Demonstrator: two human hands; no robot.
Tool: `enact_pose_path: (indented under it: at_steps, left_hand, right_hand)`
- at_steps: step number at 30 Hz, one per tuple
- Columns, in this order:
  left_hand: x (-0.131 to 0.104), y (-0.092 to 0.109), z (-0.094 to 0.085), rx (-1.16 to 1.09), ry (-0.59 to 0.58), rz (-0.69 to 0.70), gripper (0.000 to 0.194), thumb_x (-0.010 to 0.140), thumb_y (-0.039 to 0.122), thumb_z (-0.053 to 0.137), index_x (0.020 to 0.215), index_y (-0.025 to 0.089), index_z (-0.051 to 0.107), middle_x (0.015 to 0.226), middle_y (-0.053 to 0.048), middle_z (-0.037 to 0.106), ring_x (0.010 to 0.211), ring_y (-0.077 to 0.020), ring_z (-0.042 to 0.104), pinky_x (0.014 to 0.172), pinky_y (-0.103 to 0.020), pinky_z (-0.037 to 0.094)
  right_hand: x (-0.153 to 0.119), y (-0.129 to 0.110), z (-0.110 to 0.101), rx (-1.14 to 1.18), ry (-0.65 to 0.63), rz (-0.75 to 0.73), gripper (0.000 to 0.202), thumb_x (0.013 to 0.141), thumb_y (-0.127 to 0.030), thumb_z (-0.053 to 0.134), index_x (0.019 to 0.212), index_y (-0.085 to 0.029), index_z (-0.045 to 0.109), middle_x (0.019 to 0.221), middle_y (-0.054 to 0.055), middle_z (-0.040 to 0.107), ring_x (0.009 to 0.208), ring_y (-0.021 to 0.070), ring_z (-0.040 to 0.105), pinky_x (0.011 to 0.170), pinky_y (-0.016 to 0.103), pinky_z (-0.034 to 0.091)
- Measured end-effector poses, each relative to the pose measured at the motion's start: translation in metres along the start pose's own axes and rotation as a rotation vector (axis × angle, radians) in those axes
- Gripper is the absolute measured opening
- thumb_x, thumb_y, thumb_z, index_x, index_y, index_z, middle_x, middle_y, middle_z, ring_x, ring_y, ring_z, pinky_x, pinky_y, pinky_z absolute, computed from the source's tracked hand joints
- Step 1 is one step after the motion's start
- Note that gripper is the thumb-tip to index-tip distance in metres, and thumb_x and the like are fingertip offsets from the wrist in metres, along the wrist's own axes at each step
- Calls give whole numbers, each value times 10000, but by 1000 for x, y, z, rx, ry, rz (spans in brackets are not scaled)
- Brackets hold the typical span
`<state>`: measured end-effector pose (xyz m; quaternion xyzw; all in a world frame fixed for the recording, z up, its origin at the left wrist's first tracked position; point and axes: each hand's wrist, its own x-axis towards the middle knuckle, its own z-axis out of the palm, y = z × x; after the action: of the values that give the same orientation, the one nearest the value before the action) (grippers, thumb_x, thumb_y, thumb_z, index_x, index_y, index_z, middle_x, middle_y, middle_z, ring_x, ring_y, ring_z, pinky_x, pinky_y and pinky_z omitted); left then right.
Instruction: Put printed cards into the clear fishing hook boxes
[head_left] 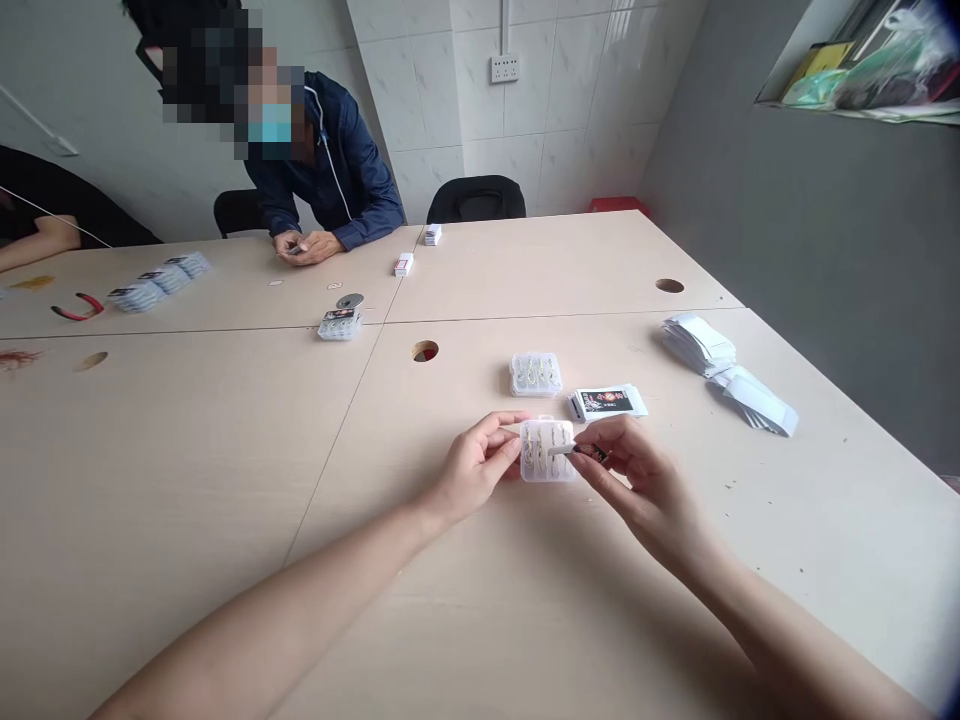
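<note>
My left hand (487,455) grips the left side of a small clear plastic box (534,472), thumb at its near edge. Inside the box several hook-like metal pieces lie in rows. Pinched in my right hand (630,465) is a small black, red and white printed label (591,453), held over the right part of the box; the fingers partly cover it. Just beyond my hands sit a second clear box (535,374) with similar pieces and a stack of printed cards (611,401) with a black panel.
White folded slips (754,400) lie in a pile at right. Farther left are another clear box (340,325), a row of packed boxes (157,282) and red-handled pliers (79,307). A person in a blue jacket (345,165) leans on the far side; another person's arm is at far left.
</note>
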<state>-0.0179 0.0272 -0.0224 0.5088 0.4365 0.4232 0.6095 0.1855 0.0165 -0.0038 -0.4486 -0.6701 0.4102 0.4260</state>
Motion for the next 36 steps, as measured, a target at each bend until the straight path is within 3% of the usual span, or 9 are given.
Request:
enact_pose_path:
  at_steps: [5, 8, 12, 20, 24, 29, 36]
  left_hand:
    - [-1, 3, 4, -3, 32, 10, 381, 883, 332, 590, 1226, 175, 540, 853, -38, 701, 849, -174, 634, 752, -271, 511]
    - [0, 5, 5, -8, 17, -8, 386, 871, 343, 607, 1208, 164, 541, 830, -41, 704, 838, -179, 645, 758, -283, 511]
    - [4, 8, 6, -29, -19, -40, 386, 871, 369, 600, 1195, 170, 533, 847, -50, 698, 843, -196, 656, 767, -328, 528]
    - [17, 12, 11, -74, -61, -78, 370, 876, 379, 595, 1195, 207, 523, 888, -50, 687, 876, -207, 655, 761, -343, 540]
    - [16, 12, 12, -86, -62, -100, 338, 908, 354, 555, 1214, 221, 502, 952, -47, 696, 897, -189, 649, 791, -328, 526]
    - [13, 12, 10, -43, -100, -112, 310, 924, 312, 538, 1218, 217, 514, 860, -20, 703, 849, -170, 652, 794, -301, 514]
    - [9, 12, 10, 23, -124, -99, 300, 937, 268, 512, 1230, 205, 514, 884, -30, 711, 885, -173, 645, 827, -297, 496]
  right_hand:
    - [-7, -32, -8, -64, 22, -28, 94, 895, -334, 570, 887, -241, 570, 896, 18, 572, 789, 154, 568, 638, 285, 483]
    - [-6, -39, -14, -142, 60, -72, 117, 899, -347, 556, 868, -240, 588, 926, 36, 570, 847, 173, 573, 628, 286, 490]
    - [6, -29, -21, -233, 47, -59, 201, 890, -415, 556, 815, -243, 629, 1030, 75, 570, 976, 229, 575, 594, 289, 497]
    - [36, -14, -18, -152, -42, -48, 119, 913, -363, 543, 931, -250, 577, 883, 32, 640, 757, 172, 600, 636, 308, 505]
    - [35, -9, -19, -151, -62, -12, 88, 924, -306, 522, 868, -241, 543, 786, -4, 600, 676, 130, 540, 582, 261, 457]
    - [31, -1, -15, -211, -48, 60, 123, 895, -306, 556, 806, -227, 521, 695, -18, 552, 612, 126, 479, 510, 253, 380]
    - [29, 5, -1, -219, -77, 83, 93, 856, -263, 583, 799, -222, 522, 708, -6, 623, 597, 133, 537, 522, 253, 395]
